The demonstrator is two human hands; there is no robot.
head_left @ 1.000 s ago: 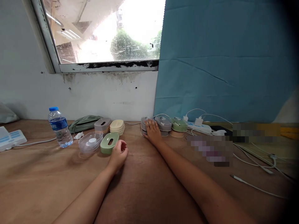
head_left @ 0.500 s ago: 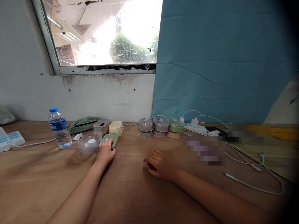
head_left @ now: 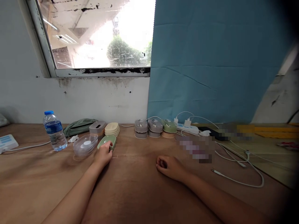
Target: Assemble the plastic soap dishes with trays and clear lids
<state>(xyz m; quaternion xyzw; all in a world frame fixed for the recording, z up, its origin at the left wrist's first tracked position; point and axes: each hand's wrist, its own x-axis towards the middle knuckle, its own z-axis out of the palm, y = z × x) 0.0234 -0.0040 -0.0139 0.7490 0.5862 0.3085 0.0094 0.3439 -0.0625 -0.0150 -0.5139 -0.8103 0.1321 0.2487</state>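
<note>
My left hand point(head_left: 104, 155) grips the near right edge of a shallow green plastic lid point(head_left: 107, 140), which seems to lie on others like it; its fingertips are curled over the rim. Left of it lies a stack of clear plastic lids point(head_left: 85, 144). Behind are a stack of cream trays point(head_left: 112, 129) and a grey box with a slot point(head_left: 98, 127). My right hand point(head_left: 171, 168) rests on the wooden table point(head_left: 133, 186), fingers curled into a loose fist, and nothing shows in it.
Two grey lidded boxes point(head_left: 141, 126) and one green lidded box point(head_left: 169, 126) stand in a row by the wall. A water bottle point(head_left: 55, 132) and a green pouch point(head_left: 79, 126) are at left. White cables point(head_left: 240, 183) and a power strip point(head_left: 188, 128) lie at right.
My right hand has drawn back to the right and curled its fingers more. My left hand has shifted to the green lid's near edge. The whole view has moved slightly.
</note>
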